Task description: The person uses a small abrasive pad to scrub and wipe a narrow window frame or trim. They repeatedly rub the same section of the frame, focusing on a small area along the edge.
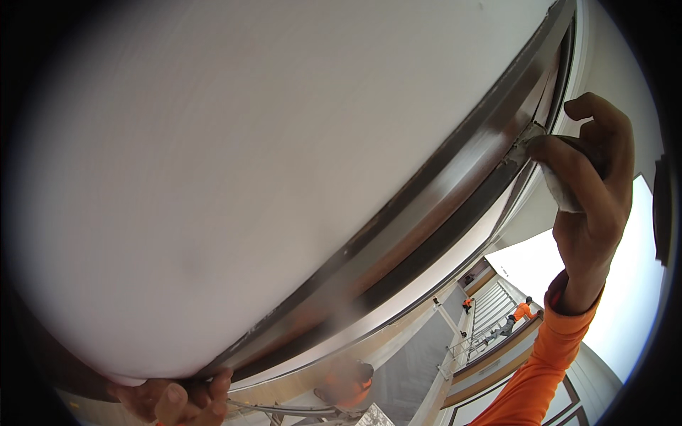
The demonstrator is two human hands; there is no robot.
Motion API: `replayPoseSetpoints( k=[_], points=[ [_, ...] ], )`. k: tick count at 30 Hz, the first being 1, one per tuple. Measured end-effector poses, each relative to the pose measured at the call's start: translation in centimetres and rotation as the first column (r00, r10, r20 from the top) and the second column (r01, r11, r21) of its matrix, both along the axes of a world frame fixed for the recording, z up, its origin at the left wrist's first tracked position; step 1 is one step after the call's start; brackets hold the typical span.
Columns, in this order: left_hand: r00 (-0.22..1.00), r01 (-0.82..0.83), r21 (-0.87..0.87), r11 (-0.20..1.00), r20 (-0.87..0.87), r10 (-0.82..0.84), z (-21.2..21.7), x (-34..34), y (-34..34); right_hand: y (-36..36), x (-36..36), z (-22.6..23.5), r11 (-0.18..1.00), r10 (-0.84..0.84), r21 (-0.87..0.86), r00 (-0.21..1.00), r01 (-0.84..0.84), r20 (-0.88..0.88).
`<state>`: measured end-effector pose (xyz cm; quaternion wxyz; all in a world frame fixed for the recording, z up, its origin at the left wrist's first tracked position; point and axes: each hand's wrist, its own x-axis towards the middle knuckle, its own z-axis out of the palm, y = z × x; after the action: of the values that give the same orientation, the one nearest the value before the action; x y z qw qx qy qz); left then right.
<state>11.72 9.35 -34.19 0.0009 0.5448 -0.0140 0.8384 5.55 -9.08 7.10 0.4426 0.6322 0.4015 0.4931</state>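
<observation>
the right hand pinches a white cloth against the dark metal frame, near its top end. the left hand curls its fingers on the frame's bottom edge. the frame looks streaky, so most wiping seems left.

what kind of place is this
Probably a building site or a building under finishing work: the right hand presses a grey pad to a dark frame, with workers in orange by railings behind.

Two hands (one cloth)
</observation>
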Motion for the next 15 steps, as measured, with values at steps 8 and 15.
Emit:
replayPoseSetpoints(
  k=[8, 15],
  points=[
    [0.907, 0.286, -0.388, 0.876, -0.184, -0.378, 2.2, -3.5, -1.7, 0.9, -0.2, -1.1, 0.998, -0.038, 0.048, 0.999, 0.04, -0.037],
    [0.922, 0.247, -0.356, 0.901, -0.2, -0.331, 1.5, -3.7, -1.4, 1.1, -0.3, -0.6, 0.996, -0.088, 0.026, 0.996, 0.089, -0.027]
  ],
)
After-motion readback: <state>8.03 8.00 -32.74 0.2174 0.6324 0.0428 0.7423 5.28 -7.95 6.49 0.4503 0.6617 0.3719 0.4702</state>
